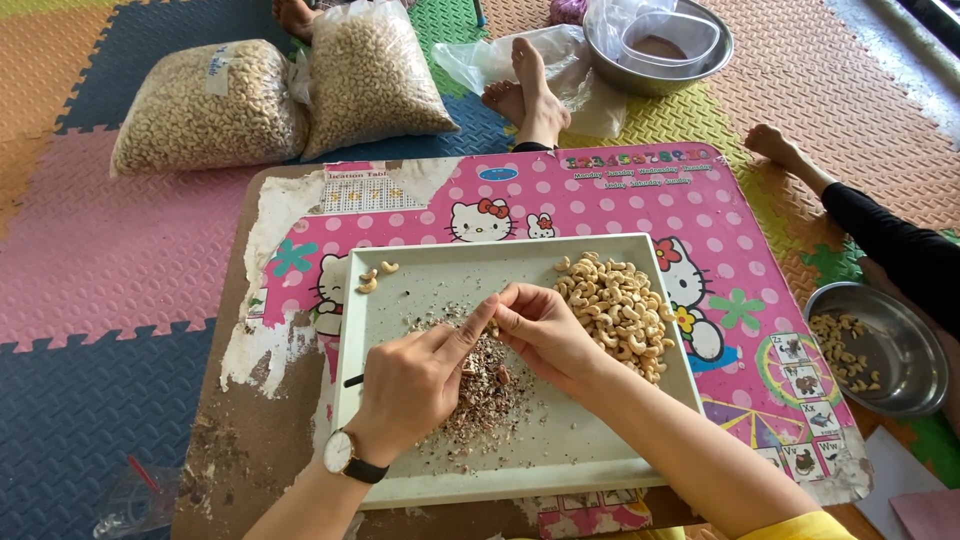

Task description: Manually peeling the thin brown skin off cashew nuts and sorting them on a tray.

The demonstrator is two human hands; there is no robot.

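Observation:
Both my hands meet over the middle of a pale square tray point(420, 270). My left hand point(415, 378), with a wristwatch, grips a thin dark tool whose end sticks out at its left side. My right hand point(545, 330) pinches a small cashew nut against the left fingertips. Under the hands lies a heap of brown husk scraps point(490, 395). A pile of peeled cashew nuts point(615, 305) fills the tray's right side. A few separate nuts point(373, 277) lie at its top left.
The tray rests on a low pink cartoon-printed table point(600, 200) with a worn left edge. Two clear bags of cashews point(290, 95) lie on the foam floor mats behind. A steel bowl point(880, 345) with nuts sits at right, another steel bowl point(655, 45) at back. Other people's bare feet point(530, 90) show beyond the table.

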